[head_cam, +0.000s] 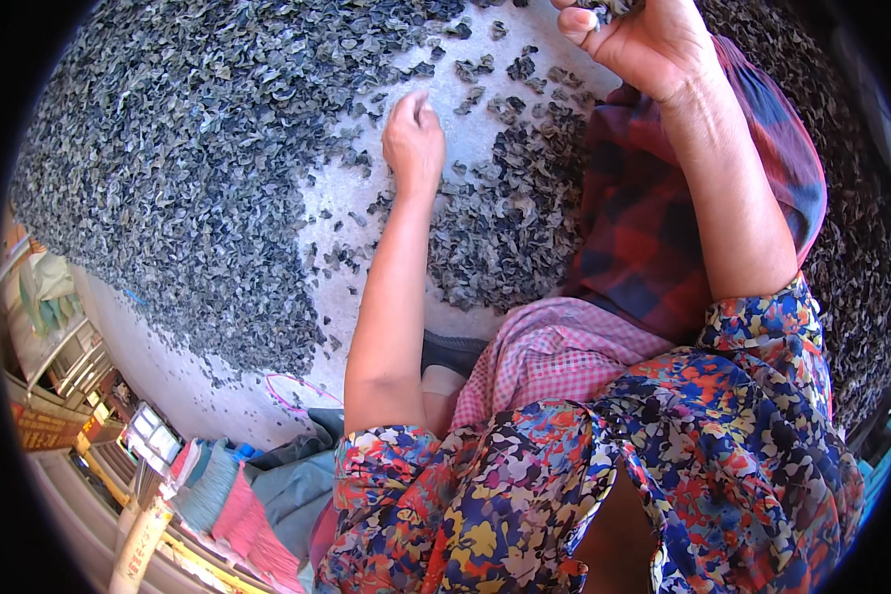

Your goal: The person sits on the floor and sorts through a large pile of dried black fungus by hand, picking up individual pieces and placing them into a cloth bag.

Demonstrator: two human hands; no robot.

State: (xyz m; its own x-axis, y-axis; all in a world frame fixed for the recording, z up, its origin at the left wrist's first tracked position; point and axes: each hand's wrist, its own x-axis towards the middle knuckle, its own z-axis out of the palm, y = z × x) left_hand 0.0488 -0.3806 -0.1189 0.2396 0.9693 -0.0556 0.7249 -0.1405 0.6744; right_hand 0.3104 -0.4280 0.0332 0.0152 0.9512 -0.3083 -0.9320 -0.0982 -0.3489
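Dark, curled dried pieces, resembling wood ear fungus (193, 148), lie in a broad layer over a pale surface (460, 119). My left hand (416, 141) hovers over or rests on the pale strip, fingers curled; whether anything is between them is hidden. At the top edge my right hand (638, 44) is turned palm up, with a few of the dried pieces (609, 7) at its fingers; its fingertips are partly cut off by the frame. A smaller patch of the pieces (512, 230) lies between my forearms, with scattered ones above it.
My knee under red and navy plaid cloth (638, 223) is at the right, beside pink checked cloth (549, 349). More dried pieces (861, 260) lie beyond it. A pink ring (289, 405), coloured fabrics (245, 512), a pale post (139, 546) and metal racks (82, 364) are at lower left.
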